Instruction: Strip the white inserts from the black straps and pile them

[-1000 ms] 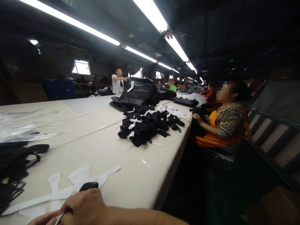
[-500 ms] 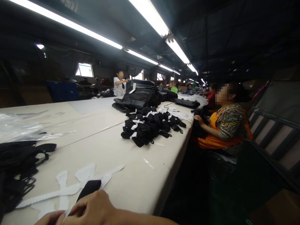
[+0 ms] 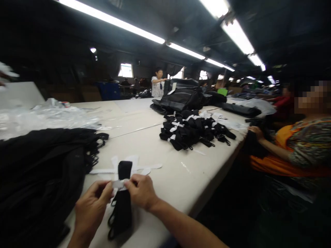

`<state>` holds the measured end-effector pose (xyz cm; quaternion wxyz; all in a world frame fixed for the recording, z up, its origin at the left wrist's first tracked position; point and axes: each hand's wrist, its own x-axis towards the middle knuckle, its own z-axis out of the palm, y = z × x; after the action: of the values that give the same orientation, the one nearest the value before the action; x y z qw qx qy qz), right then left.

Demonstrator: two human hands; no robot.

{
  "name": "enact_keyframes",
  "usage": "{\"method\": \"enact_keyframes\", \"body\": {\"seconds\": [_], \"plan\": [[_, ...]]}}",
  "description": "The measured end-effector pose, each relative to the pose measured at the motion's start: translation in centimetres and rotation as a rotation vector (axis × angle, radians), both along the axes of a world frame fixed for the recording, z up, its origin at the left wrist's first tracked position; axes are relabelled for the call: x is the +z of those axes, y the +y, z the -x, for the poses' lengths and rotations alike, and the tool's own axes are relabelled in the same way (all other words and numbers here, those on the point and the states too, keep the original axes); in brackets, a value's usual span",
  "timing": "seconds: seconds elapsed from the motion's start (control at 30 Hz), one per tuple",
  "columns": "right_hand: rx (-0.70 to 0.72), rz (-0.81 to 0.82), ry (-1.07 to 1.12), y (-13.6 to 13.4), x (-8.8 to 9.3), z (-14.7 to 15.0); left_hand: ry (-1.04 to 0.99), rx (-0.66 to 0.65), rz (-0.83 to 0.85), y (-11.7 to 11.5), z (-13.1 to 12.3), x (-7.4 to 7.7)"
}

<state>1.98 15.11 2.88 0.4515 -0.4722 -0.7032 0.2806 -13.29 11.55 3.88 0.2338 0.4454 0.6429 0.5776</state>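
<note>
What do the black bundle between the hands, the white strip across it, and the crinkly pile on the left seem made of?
Black bundle: probably woven fabric; matte, reflecting little light. White strip: paper or thin nonwoven, hard to tell; dull-looking, sheet-thin. Crinkly pile: likely plastic film; glossy, see-through, with crumpled highlights.

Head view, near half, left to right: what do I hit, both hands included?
Black heap → left hand → black bundle → right hand → white-banded pile → orange apron.
</note>
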Motion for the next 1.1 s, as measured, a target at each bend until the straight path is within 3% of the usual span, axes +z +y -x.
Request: {"method": "enact_keyframes", "body": {"seconds": [0.07, 0.17, 0.27, 0.43, 0.53, 0.6, 0.63, 0.7, 0.77, 0.87, 0.93, 1.0, 1.03, 1.1], "plan": [[0.052, 0.036, 0.059, 0.2, -0.1, -0.2, -0.395, -0.211, -0.049, -0.5, -0.7, 0.9], [0.149, 0.084, 0.151, 0.5, -0.4, -0.4, -0.615, -0.319, -0.055, -0.7, -1.5, 1.3], [0.194, 0.111, 0.237, 0.2, -0.5, -0.8, -0.787, -0.434, -0.026, -0.8, -1.9, 1.0], [0.088, 0.088, 0.377, -1.2, -0.9, -1.7, -1.015, -0.580, -0.032, -1.1, -3.0, 0.6], [0.240, 0.223, 0.534, -2.4, -1.1, -2.0, -1.082, -0.623, -0.003, -1.3, -3.5, 0.4], [0.374, 0.304, 0.549, -2.5, -0.6, -2.6, -1.076, -0.576, 0.052, -1.2, -3.2, 0.1], [0.366, 0.277, 0.477, -2.0, 0.1, -3.2, -1.060, -0.541, 0.080, -1.1, -2.9, 0.0], [0.194, 0.114, 0.260, 0.1, 2.7, -5.7, -1.023, -0.492, 0.110, -0.9, -2.2, -0.2], [-0.074, -0.089, 0.046, 3.7, 6.9, -9.6, -1.007, -0.475, 0.100, -0.5, -1.4, -0.3], [-0.318, -0.214, -0.031, 9.7, 13.8, -16.0, -0.967, -0.471, 0.077, 0.0, -0.8, -0.3], [-0.494, -0.309, -0.045, 12.2, 16.7, -18.6, -0.798, -0.490, 0.042, 0.4, -0.6, -0.3], [-0.593, -0.407, -0.024, 12.4, 16.3, -18.9, -0.541, -0.478, -0.012, 0.7, -0.5, -0.3], [-0.598, -0.452, -0.008, 11.9, 14.8, -18.3, -0.416, -0.443, -0.039, 0.9, -0.4, -0.3], [-0.518, -0.517, 0.018, 9.7, 9.7, -16.0, -0.230, -0.312, -0.090, 1.2, 0.0, -0.6]]}}
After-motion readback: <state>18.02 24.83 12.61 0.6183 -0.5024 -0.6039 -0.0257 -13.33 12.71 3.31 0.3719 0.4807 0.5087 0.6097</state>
